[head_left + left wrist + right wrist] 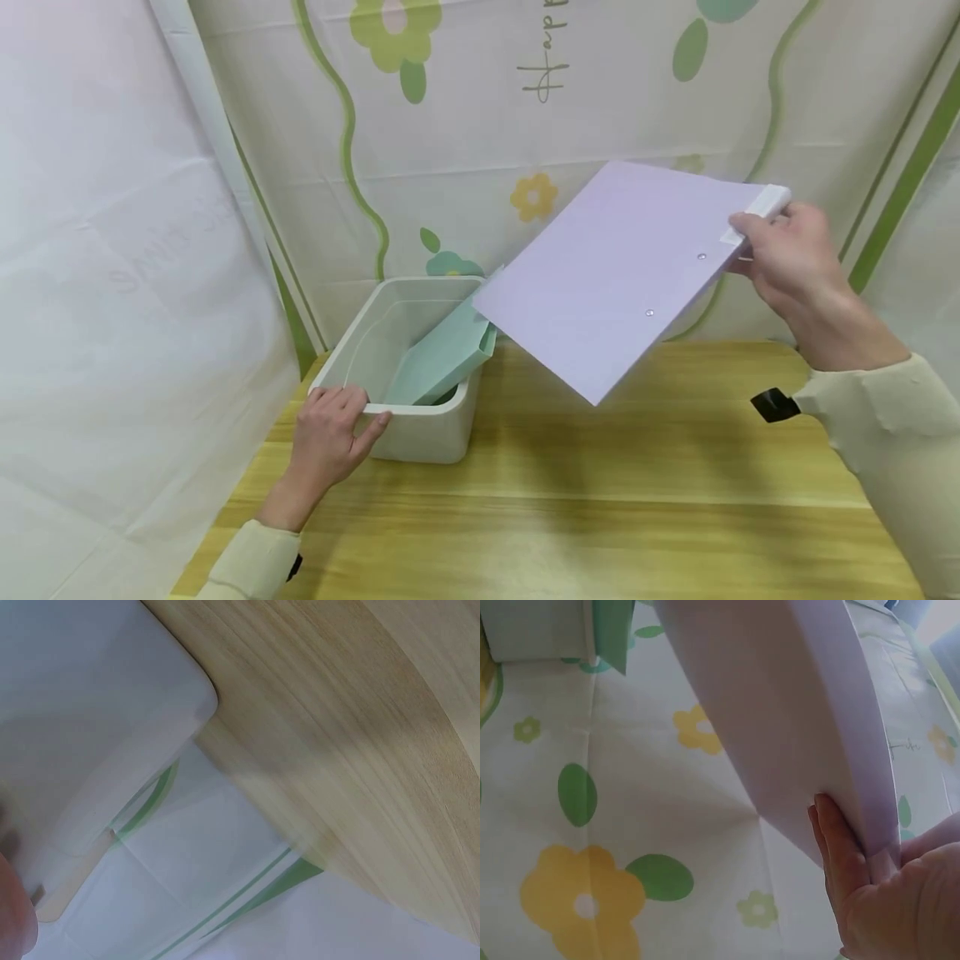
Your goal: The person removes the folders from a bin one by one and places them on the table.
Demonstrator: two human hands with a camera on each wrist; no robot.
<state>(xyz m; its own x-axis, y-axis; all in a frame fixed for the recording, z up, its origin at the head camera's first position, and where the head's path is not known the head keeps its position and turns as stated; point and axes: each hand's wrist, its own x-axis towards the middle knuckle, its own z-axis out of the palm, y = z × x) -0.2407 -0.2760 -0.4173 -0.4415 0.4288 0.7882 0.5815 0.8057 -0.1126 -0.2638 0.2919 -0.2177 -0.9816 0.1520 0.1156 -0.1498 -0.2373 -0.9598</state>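
Right fingers (838,844): pinching lilac folder (615,275) | left fingers (341,399): apparently curled over bin rim (423,410)

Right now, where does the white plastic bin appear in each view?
Head: white plastic bin left of centre, left hand gripping its near rim.
Left wrist: upper left, partly out of frame.
Right wrist: top-left corner, cut off, beside the mint-green folder.
Shared landmark: wooden tabletop, a left-edge sliver in the right wrist view.

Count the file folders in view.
2: the lilac folder held up in the right hand, and the green folder tilted in the white bin. Others may be hidden beneath the green one.
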